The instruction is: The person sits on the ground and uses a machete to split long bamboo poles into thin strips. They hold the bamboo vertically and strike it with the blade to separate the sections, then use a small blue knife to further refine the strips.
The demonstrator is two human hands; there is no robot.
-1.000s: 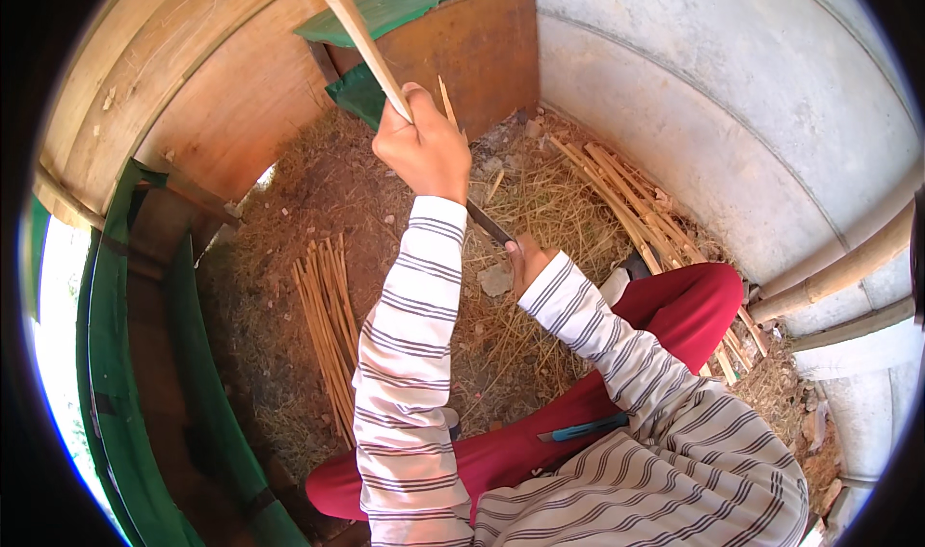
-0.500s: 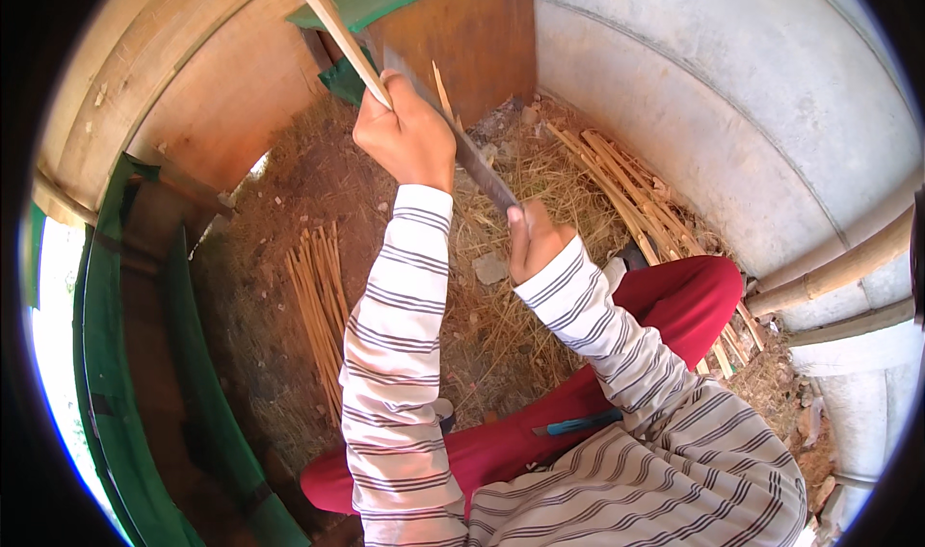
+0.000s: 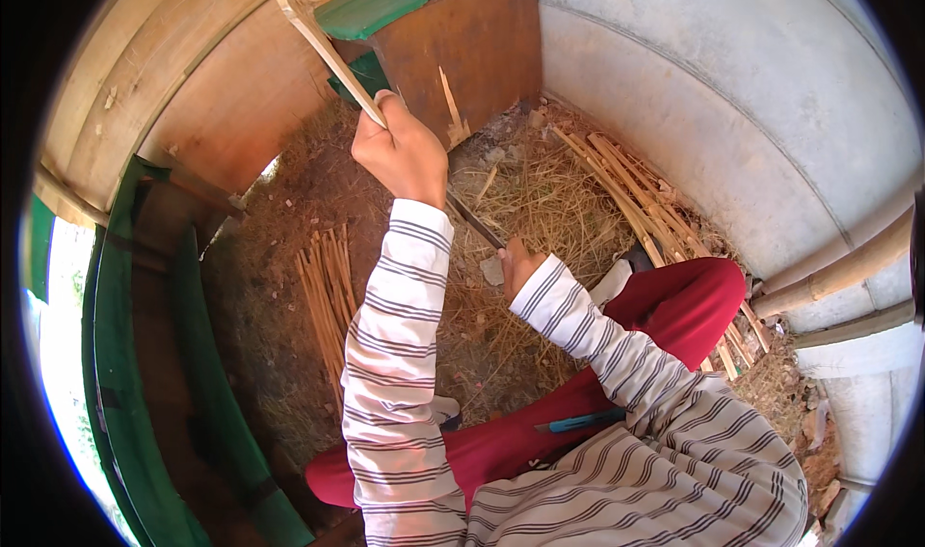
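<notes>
My left hand (image 3: 400, 150) is closed around the lower end of a long pale bamboo strip (image 3: 332, 60), which slants up to the upper left and out of view. Closed on the grip of a long-bladed knife, my right hand (image 3: 521, 266) is lower and to the right. The dark knife blade (image 3: 474, 223) is seen nearly edge-on and runs up-left toward my left wrist, where its far part is hidden behind the hand. A small pale shaving (image 3: 485, 186) shows just above the blade.
A pile of split strips (image 3: 323, 282) lies left of my left forearm, and more long strips (image 3: 641, 195) lie along the grey wall (image 3: 713, 94). A brown panel with a green top (image 3: 462, 51) stands ahead. Something blue (image 3: 586, 420) lies at my red-trousered lap. Straw covers the ground.
My right hand has drawn the knife down and slightly left, and the blade has turned from broadside to nearly edge-on. My left hand has dropped slightly, still gripping the strip.
</notes>
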